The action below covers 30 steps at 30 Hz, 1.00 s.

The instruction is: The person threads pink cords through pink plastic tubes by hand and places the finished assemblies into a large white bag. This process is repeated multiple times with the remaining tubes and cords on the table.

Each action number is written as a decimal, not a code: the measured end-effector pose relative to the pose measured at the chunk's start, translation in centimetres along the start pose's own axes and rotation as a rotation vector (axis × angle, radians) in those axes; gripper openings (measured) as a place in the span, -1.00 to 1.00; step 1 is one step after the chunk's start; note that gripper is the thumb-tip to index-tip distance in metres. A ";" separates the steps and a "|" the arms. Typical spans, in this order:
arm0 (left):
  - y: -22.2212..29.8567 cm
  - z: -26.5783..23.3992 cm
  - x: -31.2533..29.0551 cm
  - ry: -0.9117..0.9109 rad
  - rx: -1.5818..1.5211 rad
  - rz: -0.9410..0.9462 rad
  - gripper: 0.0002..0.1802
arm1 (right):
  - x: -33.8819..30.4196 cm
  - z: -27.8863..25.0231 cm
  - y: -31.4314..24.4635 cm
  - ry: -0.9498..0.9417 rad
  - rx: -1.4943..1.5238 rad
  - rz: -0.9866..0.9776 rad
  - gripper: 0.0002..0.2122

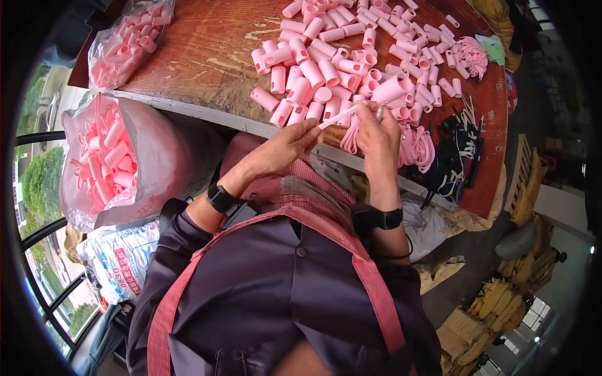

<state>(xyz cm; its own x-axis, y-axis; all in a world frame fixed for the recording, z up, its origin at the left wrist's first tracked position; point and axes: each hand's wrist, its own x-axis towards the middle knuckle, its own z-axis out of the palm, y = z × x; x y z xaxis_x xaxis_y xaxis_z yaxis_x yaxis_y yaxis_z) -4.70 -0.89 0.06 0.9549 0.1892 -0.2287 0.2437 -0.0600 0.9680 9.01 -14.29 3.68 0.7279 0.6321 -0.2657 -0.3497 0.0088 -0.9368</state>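
A thin light-pink cord (pixel 338 118) is stretched between my two hands above the table's near edge. My left hand (pixel 285 147) pinches its lower end with thumb and fingertips. My right hand (pixel 380 141) is closed at the upper end, and a small silvery piece shows by its fingers. Directly beyond the right fingertips is a pink tube (pixel 390 90); I cannot tell if it is gripped too. A large heap of short pink tubes (pixel 323 72) with cut-out holes spreads behind both hands. Bundles of pink cord (pixel 416 148) lie beside the right hand.
The worn reddish-brown table (pixel 207 56) has a pale front edge. A clear bag of pink tubes (pixel 128 44) lies at its far left; an open sack of pink pieces (pixel 106 156) stands below. Dark items with white cords (pixel 461 147) and a pink cord coil (pixel 473 56) are at right.
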 end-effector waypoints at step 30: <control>3.4 -1.4 1.7 0.496 -0.868 0.208 -0.72 | -2.8 2.6 2.3 -0.688 0.139 0.606 -0.70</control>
<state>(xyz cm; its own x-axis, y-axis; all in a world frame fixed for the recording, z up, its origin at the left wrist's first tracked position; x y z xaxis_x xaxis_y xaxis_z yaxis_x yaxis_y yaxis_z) -2.50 0.59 3.10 0.7385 0.6526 -0.1694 -0.3144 0.5556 0.7697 4.65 -14.03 2.87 -0.0968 0.8795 -0.4658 -0.6562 -0.4083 -0.6346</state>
